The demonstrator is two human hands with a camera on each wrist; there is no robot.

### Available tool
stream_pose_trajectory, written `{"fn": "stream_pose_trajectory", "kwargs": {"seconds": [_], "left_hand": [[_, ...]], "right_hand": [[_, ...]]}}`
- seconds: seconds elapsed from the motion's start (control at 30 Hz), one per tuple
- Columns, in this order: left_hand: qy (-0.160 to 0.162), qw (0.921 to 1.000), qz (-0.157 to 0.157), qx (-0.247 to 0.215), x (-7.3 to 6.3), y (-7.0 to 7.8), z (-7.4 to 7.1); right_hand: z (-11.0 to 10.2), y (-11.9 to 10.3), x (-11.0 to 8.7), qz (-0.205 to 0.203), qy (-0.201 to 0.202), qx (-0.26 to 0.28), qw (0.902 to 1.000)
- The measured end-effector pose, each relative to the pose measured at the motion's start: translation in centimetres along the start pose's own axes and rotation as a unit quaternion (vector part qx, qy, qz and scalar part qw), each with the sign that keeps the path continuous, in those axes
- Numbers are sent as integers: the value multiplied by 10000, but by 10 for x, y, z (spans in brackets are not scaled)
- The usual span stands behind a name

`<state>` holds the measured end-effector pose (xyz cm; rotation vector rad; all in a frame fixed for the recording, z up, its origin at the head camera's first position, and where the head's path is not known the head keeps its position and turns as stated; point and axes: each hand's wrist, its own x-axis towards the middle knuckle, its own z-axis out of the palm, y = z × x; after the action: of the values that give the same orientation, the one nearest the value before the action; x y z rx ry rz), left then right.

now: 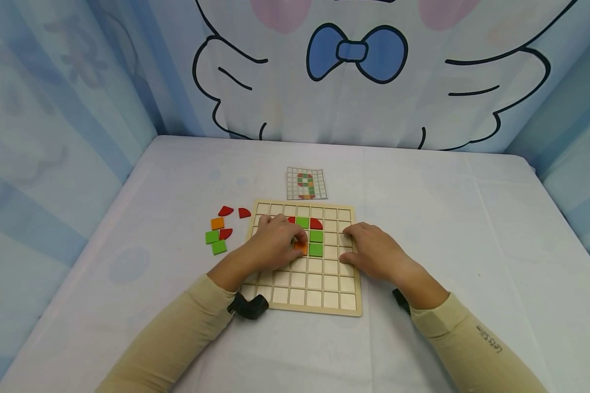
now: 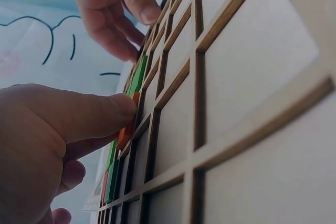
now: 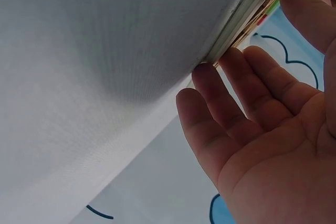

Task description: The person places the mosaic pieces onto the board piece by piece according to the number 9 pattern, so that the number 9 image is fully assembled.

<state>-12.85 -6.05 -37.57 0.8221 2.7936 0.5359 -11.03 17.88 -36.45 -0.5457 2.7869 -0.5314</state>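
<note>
My left hand [image 1: 275, 243] is over the wooden grid board [image 1: 314, 312], its thumb and a finger pinching an orange square tile [image 2: 125, 132] at a cell. That tile also shows beside the fingertips as an orange square [image 1: 301, 248] in the head view. Green square tiles [image 1: 316, 249] and a red quarter-round tile [image 1: 316, 224] sit in cells nearby; the left hand hides part of the pattern. At the board's right edge rests my right hand [image 1: 376, 252], fingertips touching the edge and thumb on the board [image 3: 247, 17], fingers fairly straight.
Left of the board lie loose tiles: several red quarter-rounds [image 1: 225, 210], an orange square [image 1: 217, 223] and green squares [image 1: 219, 247]. Behind the board lies a pattern card [image 1: 307, 184]. A white cloth [image 1: 447, 218] covers the table, with curtains [image 1: 54, 109] around it.
</note>
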Motion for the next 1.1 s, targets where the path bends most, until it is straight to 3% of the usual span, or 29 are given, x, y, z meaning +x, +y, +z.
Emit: {"fn": "stream_pose_trajectory", "kwargs": {"seconds": [0.7,1.1], "left_hand": [[170,9993,246,214,-3,2,0],[187,9993,327,-18,-2,2,2]], "right_hand": [[-1,0,1,-47,24,-10,10000],[0,1,0,-42,-5,30,10000]]}}
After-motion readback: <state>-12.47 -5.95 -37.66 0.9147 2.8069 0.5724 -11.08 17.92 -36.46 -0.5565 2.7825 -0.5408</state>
